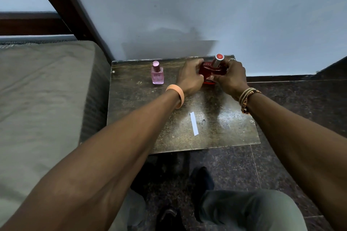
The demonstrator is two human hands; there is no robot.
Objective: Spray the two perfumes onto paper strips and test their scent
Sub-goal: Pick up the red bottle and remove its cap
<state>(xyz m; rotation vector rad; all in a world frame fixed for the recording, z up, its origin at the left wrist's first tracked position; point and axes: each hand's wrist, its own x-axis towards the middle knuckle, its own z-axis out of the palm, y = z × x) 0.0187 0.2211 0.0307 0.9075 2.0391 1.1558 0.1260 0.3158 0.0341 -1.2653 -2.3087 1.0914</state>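
Observation:
A red perfume bottle [208,70] with a silver and red cap stands at the back right of the small dark table [142,118]. My left hand [189,78] grips its left side and my right hand [230,77] grips its right side, hiding much of the glass. A pink perfume bottle [157,73] with a pink cap stands upright to the left, untouched. A single white paper strip [194,123] lies flat on the table nearer to me, between my forearms.
The table stands against a pale wall. A bed with a grey-green cover [43,99] lies along its left side, beside a dark wooden post [62,0]. Dark speckled floor [300,103] lies to the right and below, where my knee [249,210] shows.

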